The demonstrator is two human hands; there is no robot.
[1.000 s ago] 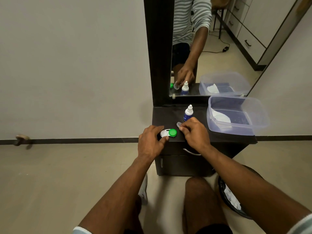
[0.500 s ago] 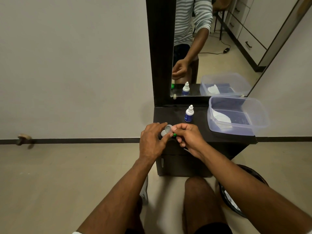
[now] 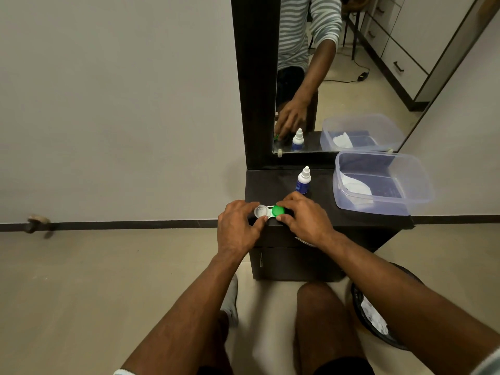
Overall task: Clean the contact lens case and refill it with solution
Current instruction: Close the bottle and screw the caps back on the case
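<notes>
- The left hand [image 3: 238, 226], just left of the frame's centre, pinched the white-capped end of the contact lens case [image 3: 269, 211] between thumb and fingertips. If that pinch slackened while the other side was being turned, the whole case would likely have spun on the dark top instead of the cap tightening or loosening.
- The case itself lay flat at the front edge of the dark vanity top [image 3: 273, 182], near mid-frame — white cap [image 3: 260, 211] on the left, green cap [image 3: 278, 210] on the right. So close to the lip, a sideways shove could have sent it onto the floor, and a case meant to be clean would then have needed washing again.
- The right hand [image 3: 303, 217], just right of centre, curled its fingers and thumb round the green cap. Whether that cap was seated or loose could not be told; if it went on cross-threaded, solution might have leaked out later.
- The small solution bottle [image 3: 303, 181] stood upright with its cap on just above the right hand's knuckles. A careless lift of that hand could have tipped it over.
- The clear plastic tub [image 3: 422, 185], at right of the frame, overhung the top's right side and held a crumpled white tissue [image 3: 357, 185] — a knock from the forearm could have dragged it off.
</notes>
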